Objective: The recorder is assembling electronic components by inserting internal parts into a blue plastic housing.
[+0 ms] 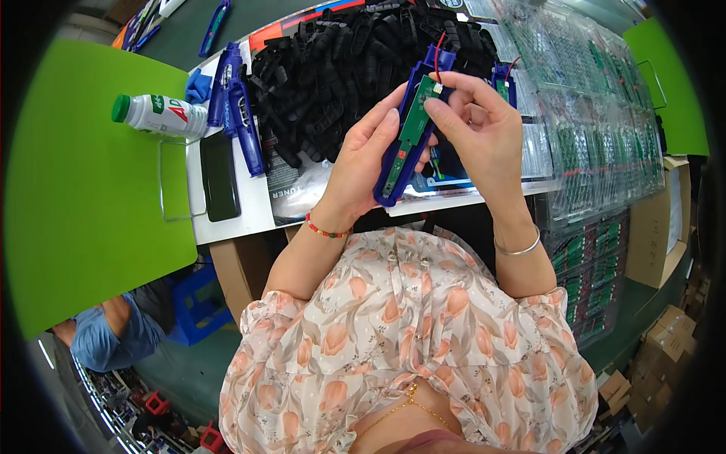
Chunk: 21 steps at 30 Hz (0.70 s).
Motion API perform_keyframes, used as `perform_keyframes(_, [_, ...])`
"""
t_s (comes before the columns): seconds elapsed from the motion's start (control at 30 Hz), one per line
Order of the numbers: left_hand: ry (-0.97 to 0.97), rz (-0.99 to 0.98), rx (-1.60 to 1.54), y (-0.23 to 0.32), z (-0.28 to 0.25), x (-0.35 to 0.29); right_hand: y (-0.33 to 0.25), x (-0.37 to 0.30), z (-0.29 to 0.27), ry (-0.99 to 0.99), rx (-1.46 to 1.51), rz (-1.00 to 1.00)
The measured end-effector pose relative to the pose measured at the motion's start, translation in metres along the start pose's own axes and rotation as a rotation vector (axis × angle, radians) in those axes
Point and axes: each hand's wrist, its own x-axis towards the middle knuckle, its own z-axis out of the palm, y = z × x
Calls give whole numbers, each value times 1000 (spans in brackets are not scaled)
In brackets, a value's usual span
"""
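Note:
My left hand (pixel 361 159) grips a long blue plastic housing (pixel 402 155) held up over the bench edge. A narrow green circuit board (pixel 412 125) lies inside the housing, with a thin red wire (pixel 437 62) at its top end. The fingers of my right hand (pixel 480 125) pinch the top of the board and press it into the housing. A red bead bracelet is on my left wrist and a silver bangle on my right.
A heap of black plastic parts (pixel 340 60) fills the bench behind the hands. Clear trays of green boards (pixel 597 113) stack at the right. More blue housings (pixel 238 106), a black phone (pixel 219 175) and a white bottle with a green cap (pixel 159 115) lie left. Another person's blue sleeve (pixel 106 340) shows lower left.

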Motion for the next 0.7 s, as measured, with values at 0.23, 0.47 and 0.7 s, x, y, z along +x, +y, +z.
perform_keyframes(0.23, [52, 175, 329, 0, 14, 0, -2, -2, 14, 138, -103, -89])
perform_keyframes(0.47, [82, 155, 385, 5, 20, 5, -9, 6, 12, 131, 123, 50])
perform_keyframes(0.7, [74, 92, 418, 23, 21, 18, -10, 14, 8, 116, 142, 82])
